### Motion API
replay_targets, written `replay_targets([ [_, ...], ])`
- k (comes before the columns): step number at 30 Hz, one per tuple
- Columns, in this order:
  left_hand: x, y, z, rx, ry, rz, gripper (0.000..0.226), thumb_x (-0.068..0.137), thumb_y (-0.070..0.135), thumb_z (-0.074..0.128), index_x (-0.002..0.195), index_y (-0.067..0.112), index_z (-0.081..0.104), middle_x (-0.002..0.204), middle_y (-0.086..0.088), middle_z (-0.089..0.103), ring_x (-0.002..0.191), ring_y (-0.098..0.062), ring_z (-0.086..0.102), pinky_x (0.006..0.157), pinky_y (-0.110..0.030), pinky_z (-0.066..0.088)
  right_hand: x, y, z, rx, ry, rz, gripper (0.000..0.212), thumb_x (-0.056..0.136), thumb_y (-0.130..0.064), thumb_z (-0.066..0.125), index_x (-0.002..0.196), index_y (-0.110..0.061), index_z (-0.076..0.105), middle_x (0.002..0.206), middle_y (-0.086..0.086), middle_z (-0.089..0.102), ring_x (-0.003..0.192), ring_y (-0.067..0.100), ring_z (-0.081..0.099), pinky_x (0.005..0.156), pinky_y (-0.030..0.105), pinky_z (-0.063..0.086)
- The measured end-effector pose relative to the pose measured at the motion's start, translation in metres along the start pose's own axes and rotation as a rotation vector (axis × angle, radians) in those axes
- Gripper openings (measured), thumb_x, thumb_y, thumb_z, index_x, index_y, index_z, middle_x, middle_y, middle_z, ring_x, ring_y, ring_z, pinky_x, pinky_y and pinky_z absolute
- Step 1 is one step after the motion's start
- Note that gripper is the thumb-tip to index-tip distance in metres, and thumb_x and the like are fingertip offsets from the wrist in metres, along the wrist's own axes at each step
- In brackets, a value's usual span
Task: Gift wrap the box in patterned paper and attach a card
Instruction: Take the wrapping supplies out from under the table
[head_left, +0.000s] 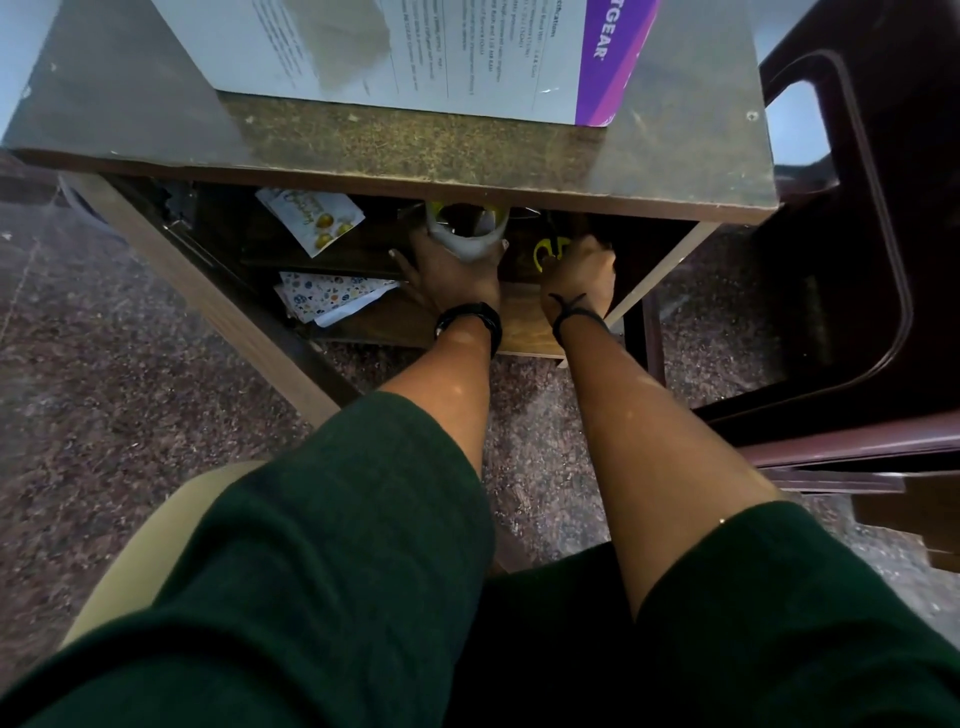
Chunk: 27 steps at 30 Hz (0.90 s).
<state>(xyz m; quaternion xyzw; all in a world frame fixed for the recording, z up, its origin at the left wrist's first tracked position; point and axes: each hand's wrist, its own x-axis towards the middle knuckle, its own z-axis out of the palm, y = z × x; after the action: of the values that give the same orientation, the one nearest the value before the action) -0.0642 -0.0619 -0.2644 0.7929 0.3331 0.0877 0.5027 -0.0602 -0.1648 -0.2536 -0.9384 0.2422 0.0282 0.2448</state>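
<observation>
A white box (415, 47) with printed text and a purple side lies on top of the small table (415, 150). Under the tabletop, my left hand (452, 270) grips a wide roll of clear tape (467, 228) on the upper shelf. My right hand (579, 270) is curled around yellow-handled scissors (545, 254) beside it. A white card with gold ornaments (311, 215) lies on the same shelf to the left. Folded patterned paper (332, 296) sits on the lower shelf below the card.
A dark maroon plastic chair (857, 260) stands close on the right. The table's wooden leg (208, 291) slants down on the left. Speckled stone floor (104, 389) surrounds the table. My green sleeves fill the bottom of the view.
</observation>
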Motion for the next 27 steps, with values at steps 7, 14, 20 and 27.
replay_targets([
  [7, 0.002, 0.005, -0.009, -0.037, -0.059, -0.042, 0.094, 0.050, 0.042, 0.088, 0.130, 0.017, 0.046, 0.130, -0.003, 0.054, 0.126, -0.024, 0.046, 0.103, -0.042, 0.042, -0.004, 0.009, -0.011, 0.026, -0.043, 0.036, 0.035, 0.087, -0.029, 0.063, 0.112, -0.005, 0.062, 0.121, 0.015, 0.057, 0.110, 0.031, 0.056, 0.078, 0.029, 0.046],
  [14, -0.021, 0.015, -0.027, -0.052, -0.138, -0.111, 0.079, 0.059, 0.028, 0.089, 0.127, 0.008, 0.054, 0.129, -0.010, 0.057, 0.119, -0.025, 0.053, 0.098, -0.028, 0.044, -0.017, 0.004, -0.035, 0.214, -0.141, 0.167, 0.036, 0.080, -0.021, 0.070, 0.111, -0.005, 0.062, 0.107, 0.010, 0.067, 0.103, 0.025, 0.064, 0.075, 0.021, 0.048],
  [20, -0.060, 0.029, -0.059, 0.096, -0.317, -0.254, 0.078, 0.066, 0.033, 0.084, 0.131, 0.008, 0.051, 0.135, -0.011, 0.052, 0.124, -0.027, 0.049, 0.103, -0.033, 0.042, -0.054, 0.008, -0.057, 0.500, -0.188, 0.390, 0.044, 0.072, -0.011, 0.078, 0.112, -0.006, 0.061, 0.108, 0.009, 0.063, 0.096, 0.024, 0.066, 0.064, 0.033, 0.060],
  [27, -0.111, 0.057, -0.098, -0.083, -0.368, -0.417, 0.085, 0.060, 0.026, 0.089, 0.131, 0.008, 0.047, 0.131, -0.009, 0.054, 0.115, -0.026, 0.057, 0.093, -0.035, 0.051, -0.098, 0.027, -0.095, 0.714, -0.243, 0.485, 0.029, 0.078, 0.005, 0.067, 0.103, -0.003, 0.056, 0.114, 0.012, 0.063, 0.083, 0.024, 0.067, 0.038, 0.020, 0.048],
])
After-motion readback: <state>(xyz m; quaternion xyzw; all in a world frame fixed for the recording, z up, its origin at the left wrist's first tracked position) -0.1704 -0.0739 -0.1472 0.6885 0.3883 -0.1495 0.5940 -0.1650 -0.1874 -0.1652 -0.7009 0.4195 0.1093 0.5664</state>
